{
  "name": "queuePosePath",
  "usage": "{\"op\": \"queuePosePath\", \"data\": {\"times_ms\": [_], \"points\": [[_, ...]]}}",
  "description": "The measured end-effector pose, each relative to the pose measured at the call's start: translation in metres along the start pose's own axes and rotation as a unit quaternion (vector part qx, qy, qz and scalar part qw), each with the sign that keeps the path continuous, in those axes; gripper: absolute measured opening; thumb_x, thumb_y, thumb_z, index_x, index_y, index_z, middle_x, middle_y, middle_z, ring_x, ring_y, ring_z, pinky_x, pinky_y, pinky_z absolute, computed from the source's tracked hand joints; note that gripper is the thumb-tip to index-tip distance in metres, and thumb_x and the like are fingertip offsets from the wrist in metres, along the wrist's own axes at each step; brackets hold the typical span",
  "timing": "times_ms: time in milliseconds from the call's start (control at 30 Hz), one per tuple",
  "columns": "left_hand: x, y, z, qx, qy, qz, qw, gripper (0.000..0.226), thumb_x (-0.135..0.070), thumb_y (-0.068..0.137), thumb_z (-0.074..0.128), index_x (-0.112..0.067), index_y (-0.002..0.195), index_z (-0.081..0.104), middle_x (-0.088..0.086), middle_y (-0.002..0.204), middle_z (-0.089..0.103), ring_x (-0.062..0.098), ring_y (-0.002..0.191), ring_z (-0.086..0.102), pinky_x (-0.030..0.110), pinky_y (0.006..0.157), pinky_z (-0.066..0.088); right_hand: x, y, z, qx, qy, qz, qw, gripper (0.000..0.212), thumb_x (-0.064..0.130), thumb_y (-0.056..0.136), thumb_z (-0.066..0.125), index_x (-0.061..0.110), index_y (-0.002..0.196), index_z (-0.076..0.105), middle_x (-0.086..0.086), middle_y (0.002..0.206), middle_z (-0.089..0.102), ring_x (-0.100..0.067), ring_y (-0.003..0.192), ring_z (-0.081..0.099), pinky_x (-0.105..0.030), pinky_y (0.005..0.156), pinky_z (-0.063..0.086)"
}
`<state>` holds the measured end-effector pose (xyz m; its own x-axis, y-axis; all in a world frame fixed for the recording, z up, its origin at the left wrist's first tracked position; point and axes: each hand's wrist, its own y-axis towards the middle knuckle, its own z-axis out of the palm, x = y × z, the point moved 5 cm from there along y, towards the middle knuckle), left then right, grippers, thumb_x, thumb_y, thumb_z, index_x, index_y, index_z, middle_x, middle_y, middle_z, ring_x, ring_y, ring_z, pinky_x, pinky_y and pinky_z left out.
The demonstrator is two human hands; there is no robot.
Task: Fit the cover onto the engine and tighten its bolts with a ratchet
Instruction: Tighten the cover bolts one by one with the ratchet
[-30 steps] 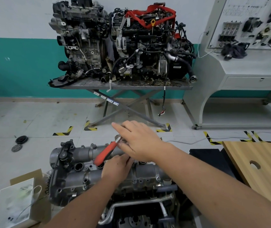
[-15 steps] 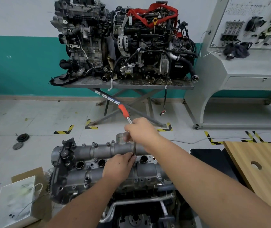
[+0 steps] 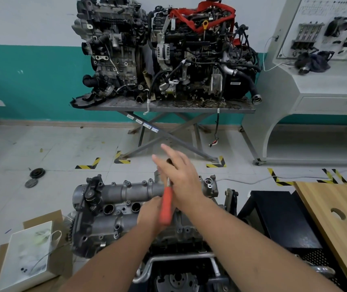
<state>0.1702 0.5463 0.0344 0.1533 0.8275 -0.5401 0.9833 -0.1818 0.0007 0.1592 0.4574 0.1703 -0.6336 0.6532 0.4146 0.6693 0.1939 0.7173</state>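
Right now the grey cast-aluminium cam cover [image 3: 124,191] sits on the engine block [image 3: 181,268] just below and ahead of the person, long axis running left-right across the view, bolt bosses strung along both edges

Ratchet with the orange plastic handle [image 3: 166,207] stands over the middle of the cover, handle pointing back toward the person and slightly left, so it lies roughly across the cover's long axis. Its head end is hidden under the right hand; can't see the socket or which bolt it's on

Right hand [image 3: 181,175] lies over the ratchet's head end with fingers stretched out straight, pointing away and up-left, not wrapped round the handle; looks like palm or flat-finger contact only. Left hand [image 3: 150,216] is lower and nearer, resting on the cover beside the handle, largely hidden behind it. Can't tell whether its fingers are curled on anything

Judgement: mid-tightening on a centre bolt. Next swing is a sweep in the horizontal plane about the head; right hand is the nearer one to drive it, left looks placed to steady. Risk: open-hand drive slipping off the handle
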Motion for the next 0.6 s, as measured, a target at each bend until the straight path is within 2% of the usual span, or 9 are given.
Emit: {"op": "queuePosePath", "data": {"times_ms": [67,133,167,200,267,367,500,600], "points": [[-0.004,0.000,-0.001,-0.021,0.048,0.043,0.998,0.030,-0.034,0.107,0.039,-0.020,0.106,0.066,0.005,0.105,0.072,0.017,0.084,0.063,0.023,0.065,0.032,0.001,0.006,0.001,0.013,-0.105,-0.077,0.991,0.047,-0.012,0.067,0.063,0.007,0.108,0.075,-0.014,0.112,0.069,-0.036,0.103,0.064,-0.041,0.078,0.052],[-0.004,-0.001,-0.001,-0.014,0.084,0.052,0.995,0.031,-0.044,0.107,0.034,-0.028,0.097,0.060,0.003,0.092,0.071,0.022,0.082,0.064,0.032,0.062,0.033,0.000,0.011,-0.003,0.042,-0.156,-0.095,0.982,0.036,-0.005,0.068,0.055,0.007,0.097,0.074,-0.009,0.092,0.068,-0.034,0.089,0.065,-0.039,0.073,0.051],[-0.003,0.000,-0.001,-0.004,0.088,0.047,0.995,0.033,-0.047,0.106,0.032,-0.029,0.098,0.059,0.003,0.090,0.069,0.025,0.083,0.065,0.034,0.061,0.037,-0.002,0.012,-0.003,0.067,-0.178,-0.096,0.977,0.032,-0.001,0.069,0.054,0.007,0.095,0.072,-0.008,0.088,0.066,-0.033,0.085,0.063,-0.038,0.072,0.049],[-0.001,0.000,0.000,-0.003,0.094,0.040,0.995,0.036,-0.049,0.106,0.031,-0.028,0.100,0.060,0.003,0.088,0.068,0.026,0.082,0.065,0.035,0.060,0.041,-0.004,0.013,-0.002,0.092,-0.189,-0.092,0.973,0.029,0.003,0.071,0.056,0.007,0.096,0.070,-0.008,0.088,0.063,-0.033,0.083,0.060,-0.039,0.072,0.047],[0.000,0.002,0.002,-0.001,0.091,0.030,0.995,0.040,-0.051,0.106,0.031,-0.026,0.096,0.060,0.002,0.082,0.065,0.027,0.077,0.064,0.034,0.057,0.038,-0.006,0.014,-0.003,0.137,-0.194,-0.077,0.968,0.028,0.018,0.079,0.053,0.009,0.103,0.065,-0.007,0.091,0.058,-0.030,0.083,0.054,-0.040,0.073,0.045],[0.001,0.003,0.003,-0.007,0.086,0.026,0.996,0.037,-0.050,0.105,0.031,-0.027,0.088,0.056,-0.001,0.077,0.063,0.027,0.073,0.064,0.032,0.054,0.034,-0.005,0.017,-0.006,0.200,-0.194,-0.068,0.958,0.046,0.034,0.087,0.039,0.012,0.122,0.060,-0.007,0.099,0.056,-0.029,0.089,0.051,-0.041,0.079,0.043],[0.003,0.003,0.005,-0.006,0.085,0.034,0.996,0.035,-0.050,0.105,0.029,-0.029,0.089,0.052,-0.002,0.079,0.064,0.026,0.075,0.064,0.033,0.053,0.034,-0.004,0.021,-0.008,0.261,-0.201,-0.110,0.938,0.052,0.039,0.096,0.029,0.019,0.140,0.048,-0.005,0.107,0.056,-0.026,0.095,0.050,-0.041,0.083,0.042],[0.004,0.004,0.005,-0.013,0.079,0.044,0.996,0.038,-0.052,0.105,0.027,-0.029,0.102,0.056,-0.001,0.086,0.067,0.024,0.083,0.063,0.034,0.058,0.040,-0.010,0.025,-0.008,0.289,-0.215,-0.104,0.927,0.048,0.041,0.104,0.027,0.021,0.144,0.044,-0.004,0.110,0.056,-0.025,0.098,0.051,-0.039,0.083,0.041]]}}
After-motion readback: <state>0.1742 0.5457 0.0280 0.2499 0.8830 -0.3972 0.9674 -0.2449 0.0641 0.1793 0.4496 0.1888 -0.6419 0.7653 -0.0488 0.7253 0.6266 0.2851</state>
